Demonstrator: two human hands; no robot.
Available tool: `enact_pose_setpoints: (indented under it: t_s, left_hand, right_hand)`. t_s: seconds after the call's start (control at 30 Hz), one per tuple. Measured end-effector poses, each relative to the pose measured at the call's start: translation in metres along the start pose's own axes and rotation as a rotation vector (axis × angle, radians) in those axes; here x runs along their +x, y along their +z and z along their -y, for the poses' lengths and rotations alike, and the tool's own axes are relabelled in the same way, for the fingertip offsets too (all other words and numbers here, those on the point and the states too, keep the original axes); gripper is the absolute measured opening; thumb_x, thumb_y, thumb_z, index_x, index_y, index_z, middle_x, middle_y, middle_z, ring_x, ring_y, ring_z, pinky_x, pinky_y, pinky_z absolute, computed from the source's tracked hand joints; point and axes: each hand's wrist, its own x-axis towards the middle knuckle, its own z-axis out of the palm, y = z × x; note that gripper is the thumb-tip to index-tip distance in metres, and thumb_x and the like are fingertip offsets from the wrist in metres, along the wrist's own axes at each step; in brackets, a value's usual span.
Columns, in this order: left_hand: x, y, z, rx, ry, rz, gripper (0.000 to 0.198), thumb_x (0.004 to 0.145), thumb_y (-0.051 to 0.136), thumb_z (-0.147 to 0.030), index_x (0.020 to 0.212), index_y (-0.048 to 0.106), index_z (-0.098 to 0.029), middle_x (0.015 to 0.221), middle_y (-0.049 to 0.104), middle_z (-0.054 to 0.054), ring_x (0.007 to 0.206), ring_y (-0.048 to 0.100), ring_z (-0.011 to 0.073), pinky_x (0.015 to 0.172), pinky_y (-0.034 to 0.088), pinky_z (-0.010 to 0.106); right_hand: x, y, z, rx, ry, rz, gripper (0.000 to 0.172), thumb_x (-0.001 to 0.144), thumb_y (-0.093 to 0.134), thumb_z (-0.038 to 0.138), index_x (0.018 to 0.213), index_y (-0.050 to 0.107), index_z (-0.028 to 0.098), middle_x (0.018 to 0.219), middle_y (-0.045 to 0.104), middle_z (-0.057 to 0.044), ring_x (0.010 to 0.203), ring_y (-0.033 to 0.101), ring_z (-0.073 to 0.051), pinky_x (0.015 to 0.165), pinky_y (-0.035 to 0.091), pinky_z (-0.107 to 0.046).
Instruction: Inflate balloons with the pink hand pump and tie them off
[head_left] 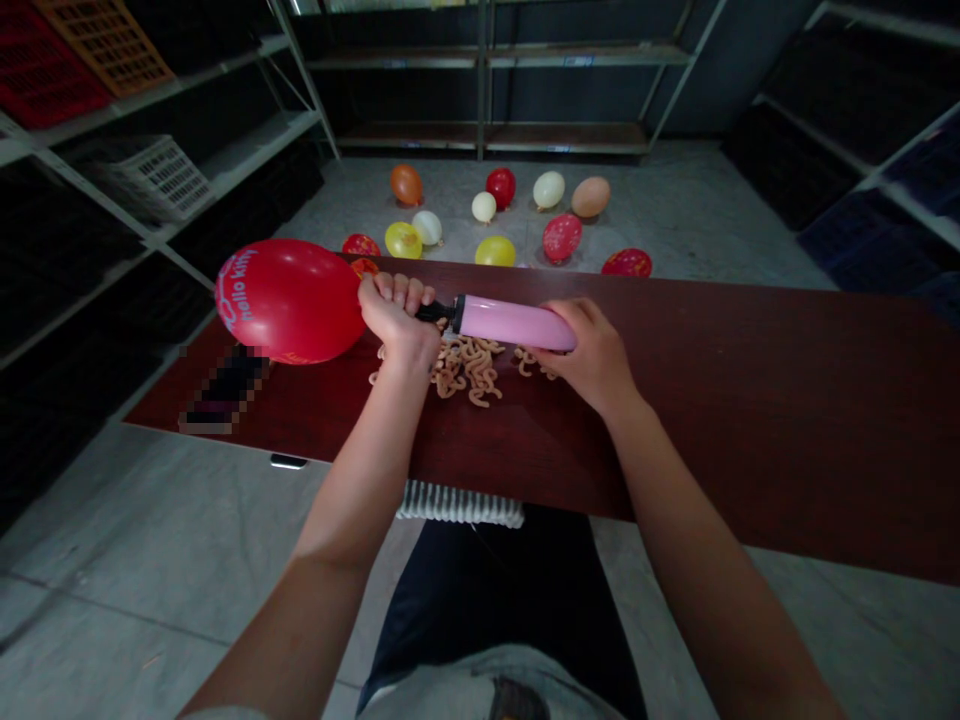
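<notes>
A large red balloon [292, 300] with "hello kitty" lettering is blown up over the left part of the table. Its neck end is hidden in my left hand [401, 318], whose fingers are wrapped round it and the black end of a balloon pump. The pump's pink barrel [510, 322] lies level, pointing to the right. My right hand [592, 350] is closed round the far right end of that barrel. Below the pump, a heap of beige, curled, worm-like pieces [469, 370] lies on the dark red-brown table [720, 400].
A pixelated dark object [229, 390] lies at the table's left end. Several inflated balloons, among them a yellow one [495, 251] and an orange one [406, 184], rest on the floor behind the table. Metal shelves [480, 135] stand beyond, with crates [161, 175] on the left.
</notes>
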Motion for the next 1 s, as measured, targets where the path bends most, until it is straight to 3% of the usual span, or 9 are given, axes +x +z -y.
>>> enact_pose_setpoints:
  t_s: [0.17,0.53,0.8,1.0]
  left_hand:
    - [-0.01,0.003,0.006,0.007,-0.004,0.063,0.045,0.102,0.034,-0.028,0.06,0.018,-0.021,0.048,0.015,-0.006,0.036,0.015,0.0085,0.04,0.022,0.025]
    - [0.001,-0.001,0.002,-0.029,0.031,0.072,0.043,0.101,0.034,-0.027,0.061,0.019,-0.021,0.047,0.017,-0.006,0.038,0.015,0.009,0.041,0.024,0.025]
    - [0.008,-0.003,-0.004,0.028,0.076,0.004,0.046,0.102,0.037,-0.033,0.062,0.019,-0.02,0.05,0.016,-0.006,0.04,0.016,0.0083,0.044,0.029,0.023]
    - [0.013,-0.007,-0.007,0.124,0.12,0.064,0.052,0.098,0.049,-0.033,0.06,0.016,-0.019,0.052,0.014,-0.007,0.042,0.014,0.0083,0.045,0.026,0.023]
  right_hand:
    - [-0.002,0.005,0.0,-0.243,0.002,0.021,0.042,0.081,0.071,0.032,0.119,0.059,0.019,0.114,0.065,-0.012,0.103,0.06,-0.03,0.087,0.051,-0.043]
    - [0.008,-0.005,-0.006,-0.444,0.014,-0.018,0.044,0.083,0.064,0.03,0.126,0.056,0.02,0.117,0.065,-0.013,0.106,0.055,-0.032,0.089,0.042,-0.045]
    - [0.005,-0.014,-0.023,-0.508,0.127,-0.17,0.038,0.083,0.061,0.028,0.121,0.06,0.021,0.115,0.067,-0.011,0.104,0.054,-0.032,0.086,0.042,-0.048]
    - [0.004,-0.017,-0.028,-0.52,0.189,-0.272,0.033,0.085,0.057,0.029,0.117,0.06,0.021,0.113,0.066,-0.012,0.101,0.054,-0.032,0.083,0.043,-0.048]
